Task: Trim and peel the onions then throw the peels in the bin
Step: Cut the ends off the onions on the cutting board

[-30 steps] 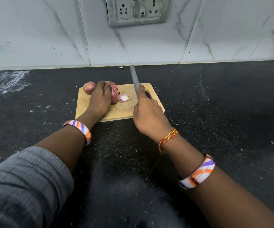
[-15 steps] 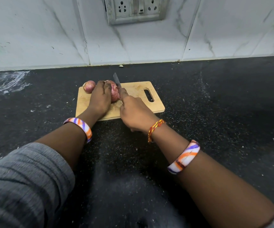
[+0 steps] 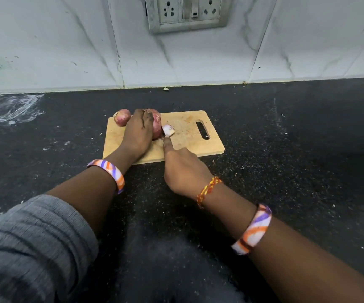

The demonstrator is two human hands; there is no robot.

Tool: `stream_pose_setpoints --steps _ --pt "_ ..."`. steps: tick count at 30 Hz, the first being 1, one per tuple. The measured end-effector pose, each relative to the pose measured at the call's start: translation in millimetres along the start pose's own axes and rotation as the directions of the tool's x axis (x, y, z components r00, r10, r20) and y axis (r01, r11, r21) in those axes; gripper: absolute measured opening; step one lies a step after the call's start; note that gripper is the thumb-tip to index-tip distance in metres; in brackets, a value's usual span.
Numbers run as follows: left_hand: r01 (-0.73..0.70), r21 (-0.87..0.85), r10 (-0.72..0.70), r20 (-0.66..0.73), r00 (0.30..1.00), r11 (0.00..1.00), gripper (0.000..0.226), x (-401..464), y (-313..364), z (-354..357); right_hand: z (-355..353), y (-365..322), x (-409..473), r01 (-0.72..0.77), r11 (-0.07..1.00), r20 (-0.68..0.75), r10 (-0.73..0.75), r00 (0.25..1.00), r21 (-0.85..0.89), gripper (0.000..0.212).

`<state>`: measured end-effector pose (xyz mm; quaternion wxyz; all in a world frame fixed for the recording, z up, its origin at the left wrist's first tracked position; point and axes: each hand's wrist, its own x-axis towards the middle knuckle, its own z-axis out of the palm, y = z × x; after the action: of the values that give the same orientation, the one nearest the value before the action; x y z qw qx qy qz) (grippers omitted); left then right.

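Cutting the end off a red onion on the board.

My left hand (image 3: 138, 133) is cupped over the larger red onion (image 3: 156, 123), fingers closed down on it and pinning it to the wooden cutting board (image 3: 185, 138) near the board's far left part. My right hand (image 3: 183, 169) is wrapped shut around what I take to be the knife handle, forefinger stretched forward along the top toward the onion; the blade itself I cannot make out, it is hidden at the onion's right side. A pale cut piece (image 3: 168, 130) lies on the board just beside the onion, touching it. A smaller onion (image 3: 122, 117) sits at the board's far left corner, close to my left hand. The board rests on the dark speckled counter (image 3: 286, 149).
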<state>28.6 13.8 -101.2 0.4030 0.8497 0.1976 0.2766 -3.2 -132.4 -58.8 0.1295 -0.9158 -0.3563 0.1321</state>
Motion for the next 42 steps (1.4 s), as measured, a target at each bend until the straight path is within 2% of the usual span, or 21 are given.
stream_pose_setpoints --steps 4,7,10,17,21,24,30,32,36,42 --pt "0.013 -0.04 -0.015 -0.03 0.999 0.999 0.037 -4 2 0 3 -5 8 -0.014 0.998 -0.03 0.012 0.999 -0.06 0.071" --pt "0.071 -0.107 -0.08 -0.081 0.993 0.992 0.037 -4 2 -2 8 -4 -2 -0.011 0.993 -0.018 0.009 1.0 -0.114 0.071" --pt "0.095 -0.103 -0.104 -0.087 0.991 0.99 0.038 -3 3 -3 10 -2 -17 -0.008 0.991 0.008 0.009 1.0 -0.137 0.075" --pt "0.096 -0.11 -0.107 -0.1 0.989 0.989 0.036 -9 6 -4 3 -8 -9 -0.07 0.992 -0.011 0.069 0.998 -0.101 0.072" --pt "0.141 -0.125 -0.162 -0.179 0.971 0.982 0.036 -10 9 -7 14 -15 -28 -0.07 0.993 -0.011 0.069 0.998 -0.099 0.074" --pt "0.152 -0.146 -0.178 -0.185 0.967 0.977 0.037 -9 9 -9 17 -20 -35 -0.103 0.991 0.005 0.104 0.995 -0.086 0.075" --pt "0.109 -0.156 -0.13 -0.131 0.983 0.982 0.036 -10 7 -10 11 -28 1 -0.158 0.987 -0.041 0.158 0.987 0.004 0.069" --pt "0.113 -0.156 -0.134 -0.133 0.982 0.981 0.036 -10 7 -10 8 -23 3 -0.157 0.981 -0.035 0.162 0.986 0.111 0.067" --pt "0.116 -0.131 -0.134 -0.142 0.981 0.985 0.037 -10 8 -9 -7 -8 -7 -0.095 0.953 -0.159 0.145 0.977 0.287 0.062" --pt "0.102 -0.093 -0.117 -0.176 0.977 0.99 0.039 -11 9 -7 -1 -12 -2 -0.095 0.969 -0.012 0.101 0.995 0.229 0.062"
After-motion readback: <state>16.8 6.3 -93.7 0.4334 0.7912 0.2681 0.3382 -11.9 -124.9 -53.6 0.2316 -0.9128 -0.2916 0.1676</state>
